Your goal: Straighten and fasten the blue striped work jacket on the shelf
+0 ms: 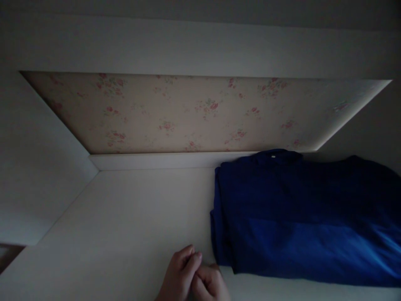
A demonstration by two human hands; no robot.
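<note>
At far left of the grip, the white side panel (40, 159) meets the shelf (125, 217) in a straight edge, and a wide stretch of shelf lies from there to the hands. Beyond the grip, a low ledge (150, 162) runs under the flowered wallpaper (188, 113). The left hand (179, 271) and the right hand (210, 282) are both clenched, touching each other. Just to their right is the folded blue garment (297, 209), its left edge near the right hand.

Floral wallpaper (188, 110) (plus folded blue clothing (297, 209)) suggests a home.
</note>
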